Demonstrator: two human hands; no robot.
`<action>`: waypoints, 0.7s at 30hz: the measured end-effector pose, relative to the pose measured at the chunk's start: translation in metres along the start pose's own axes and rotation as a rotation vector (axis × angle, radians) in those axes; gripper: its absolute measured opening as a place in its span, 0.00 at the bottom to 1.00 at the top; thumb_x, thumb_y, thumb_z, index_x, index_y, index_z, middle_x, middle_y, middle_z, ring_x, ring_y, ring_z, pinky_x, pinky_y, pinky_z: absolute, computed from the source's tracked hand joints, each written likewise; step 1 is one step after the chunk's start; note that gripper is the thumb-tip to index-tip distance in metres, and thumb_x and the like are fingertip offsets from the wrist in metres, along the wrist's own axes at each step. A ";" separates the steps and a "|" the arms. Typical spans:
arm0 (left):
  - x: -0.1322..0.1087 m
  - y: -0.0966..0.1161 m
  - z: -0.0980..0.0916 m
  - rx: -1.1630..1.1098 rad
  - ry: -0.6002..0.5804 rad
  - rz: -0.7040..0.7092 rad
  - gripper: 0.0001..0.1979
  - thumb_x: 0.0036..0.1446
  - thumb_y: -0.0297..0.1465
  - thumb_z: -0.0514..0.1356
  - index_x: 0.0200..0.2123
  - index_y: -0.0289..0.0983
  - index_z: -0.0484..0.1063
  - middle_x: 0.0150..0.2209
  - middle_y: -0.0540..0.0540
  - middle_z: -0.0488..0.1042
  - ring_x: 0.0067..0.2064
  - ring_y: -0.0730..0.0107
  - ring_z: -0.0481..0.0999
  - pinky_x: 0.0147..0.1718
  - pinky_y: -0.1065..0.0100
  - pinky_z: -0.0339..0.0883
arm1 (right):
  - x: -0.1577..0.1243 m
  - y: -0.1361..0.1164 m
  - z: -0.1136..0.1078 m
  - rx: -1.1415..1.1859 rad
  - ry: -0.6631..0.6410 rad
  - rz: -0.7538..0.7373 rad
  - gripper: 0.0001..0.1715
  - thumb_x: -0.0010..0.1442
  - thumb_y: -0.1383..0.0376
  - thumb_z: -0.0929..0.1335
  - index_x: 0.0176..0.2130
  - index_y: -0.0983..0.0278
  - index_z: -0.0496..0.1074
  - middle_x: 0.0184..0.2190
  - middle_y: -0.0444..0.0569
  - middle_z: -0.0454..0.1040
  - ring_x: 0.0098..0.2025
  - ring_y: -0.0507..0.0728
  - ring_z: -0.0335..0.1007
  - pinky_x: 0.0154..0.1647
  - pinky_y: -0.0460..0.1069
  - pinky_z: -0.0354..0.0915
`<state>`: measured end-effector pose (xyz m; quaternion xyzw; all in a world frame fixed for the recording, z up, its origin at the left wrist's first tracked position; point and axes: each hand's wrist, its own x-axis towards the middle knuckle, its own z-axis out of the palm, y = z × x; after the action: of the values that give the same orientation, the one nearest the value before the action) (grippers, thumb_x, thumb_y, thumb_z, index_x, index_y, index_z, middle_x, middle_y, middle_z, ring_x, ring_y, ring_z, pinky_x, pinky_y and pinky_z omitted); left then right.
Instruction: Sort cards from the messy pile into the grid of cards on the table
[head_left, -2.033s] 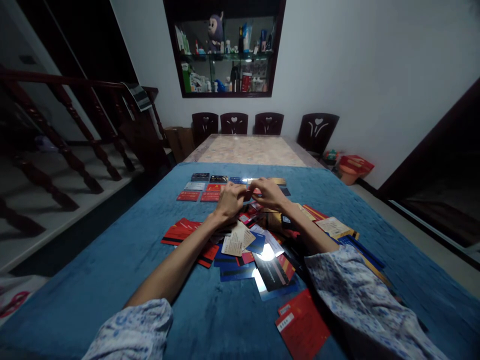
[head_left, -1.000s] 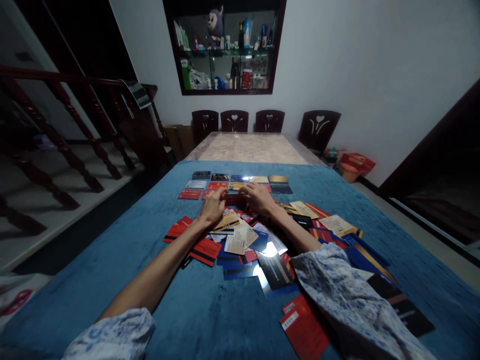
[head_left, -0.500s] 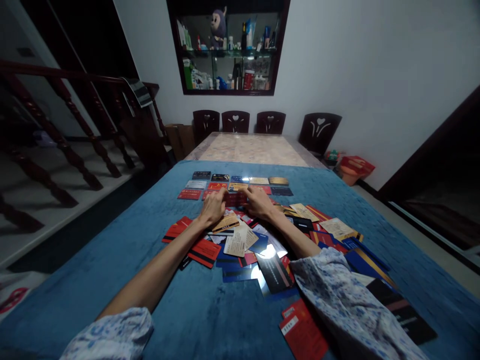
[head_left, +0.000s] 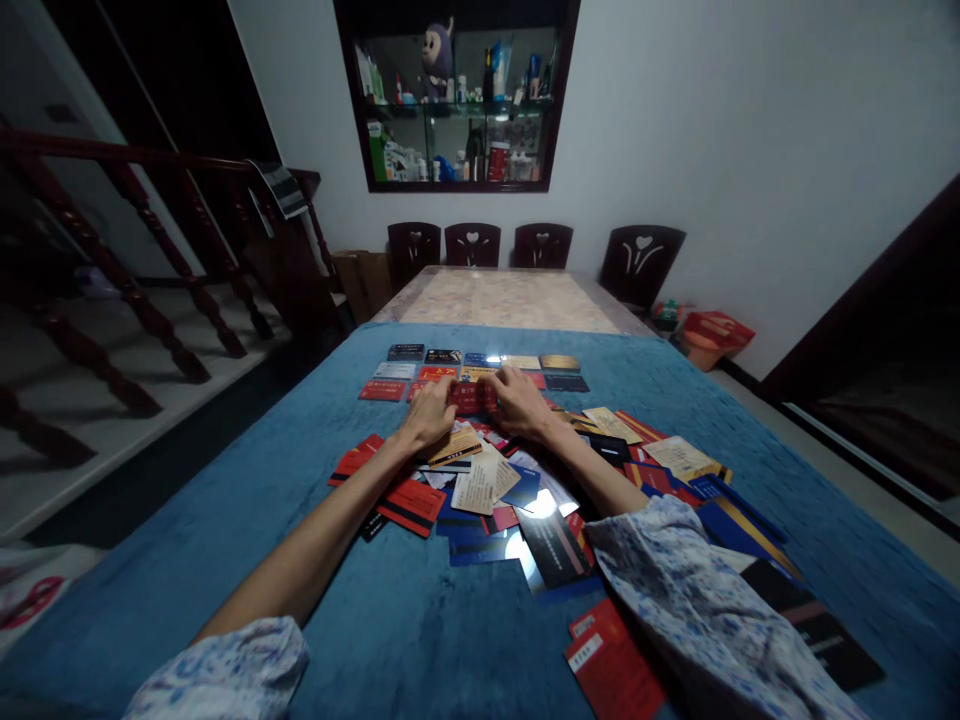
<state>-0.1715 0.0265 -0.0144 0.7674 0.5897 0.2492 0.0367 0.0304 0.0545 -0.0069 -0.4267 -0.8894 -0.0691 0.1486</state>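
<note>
A dark red card (head_left: pixel 472 398) lies between my two hands, just in front of the laid-out rows of cards. My left hand (head_left: pixel 432 412) has its bent fingers on the card's left end. At the other end, the curled fingers of my right hand (head_left: pixel 519 402) grip it and partly cover it. Beyond the hands, cards are set in rows, among them a red card (head_left: pixel 382 391) at the left end of the nearest row and a dark blue card (head_left: pixel 566 383) at the right. Below my wrists spreads a loose pile of cards, with a cream card (head_left: pixel 475 488) near its top.
A blue cloth (head_left: pixel 225 520) covers the near part of the table; its far part shows a bare stone-like top (head_left: pixel 499 295). More overlapping cards, including a black card (head_left: pixel 817 630), spread to the right under my sleeve. Dark chairs (head_left: pixel 472 245) stand beyond the table.
The face of the dark red card shows more plainly between my hands now. Both hands stay at nearly the same place, and the whole view has shifted very slightly.
</note>
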 end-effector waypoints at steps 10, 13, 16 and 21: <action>-0.005 -0.002 -0.018 0.088 -0.104 0.012 0.29 0.54 0.28 0.59 0.60 0.35 0.64 0.57 0.38 0.72 0.58 0.50 0.68 0.57 0.50 0.62 | 0.005 0.001 -0.003 -0.011 -0.047 -0.038 0.33 0.60 0.58 0.67 0.61 0.67 0.64 0.55 0.62 0.67 0.56 0.67 0.57 0.51 0.56 0.60; -0.007 -0.004 -0.024 0.117 -0.126 0.010 0.28 0.54 0.28 0.59 0.60 0.36 0.65 0.56 0.38 0.72 0.58 0.48 0.67 0.55 0.49 0.63 | 0.008 -0.001 -0.001 0.005 -0.062 -0.048 0.32 0.60 0.56 0.68 0.60 0.66 0.65 0.56 0.61 0.68 0.57 0.66 0.57 0.51 0.56 0.61; -0.008 -0.009 -0.027 0.127 -0.135 0.014 0.28 0.55 0.28 0.60 0.60 0.37 0.65 0.56 0.38 0.72 0.57 0.48 0.67 0.54 0.48 0.63 | 0.010 -0.006 -0.002 0.017 -0.080 -0.053 0.30 0.61 0.54 0.68 0.58 0.65 0.67 0.55 0.60 0.68 0.56 0.66 0.57 0.50 0.56 0.61; -0.009 -0.020 -0.031 0.141 -0.146 0.017 0.27 0.55 0.29 0.62 0.59 0.38 0.67 0.55 0.38 0.71 0.57 0.48 0.66 0.54 0.49 0.63 | 0.014 -0.014 -0.008 0.017 -0.121 -0.058 0.31 0.61 0.52 0.68 0.58 0.63 0.68 0.55 0.60 0.68 0.57 0.67 0.57 0.49 0.57 0.62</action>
<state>-0.2044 0.0169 0.0024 0.7892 0.5949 0.1507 0.0234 0.0124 0.0542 0.0050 -0.4028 -0.9093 -0.0401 0.0962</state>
